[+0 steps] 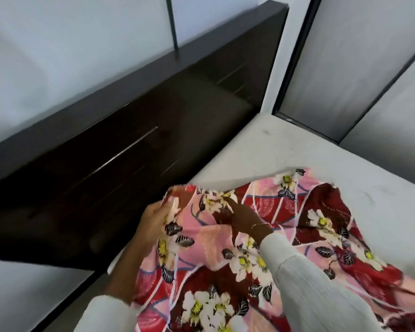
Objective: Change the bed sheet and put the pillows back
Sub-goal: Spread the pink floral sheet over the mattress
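Headboard (134,130): dark wood, running along the left side of the view from lower left to upper right; the mattress butts against it, so any sheet edge must be worked down into that narrow seam.
Left hand (153,221): at the mattress corner nearest the headboard, fingers (164,206) curled round the bunched edge of the sheet; judged to be holding the corner so it can be drawn over and tucked.
Bed sheet (201,259): pink and red with white flowers and dark leaves, lying crumpled over the near part of the mattress, its far edge reaching only partway up the bed; it is gathered rather than spread, which suggests the fitting has only begun at this corner.
Right hand (244,216): resting on top of the sheet just right of the left hand, a thin bracelet at the wrist, pale sleeve behind it; whether the fingers pinch a fold or only press it flat cannot be told. Likely it steadies the cloth while the other hand pulls.
Mattress (297,144): bare and off-white beyond the sheet, its far corner meeting the wall.
Wall panels (369,68): grey, with dark framing strips, at the right.
Pillows: none in view, so that step seems to lie ahead.
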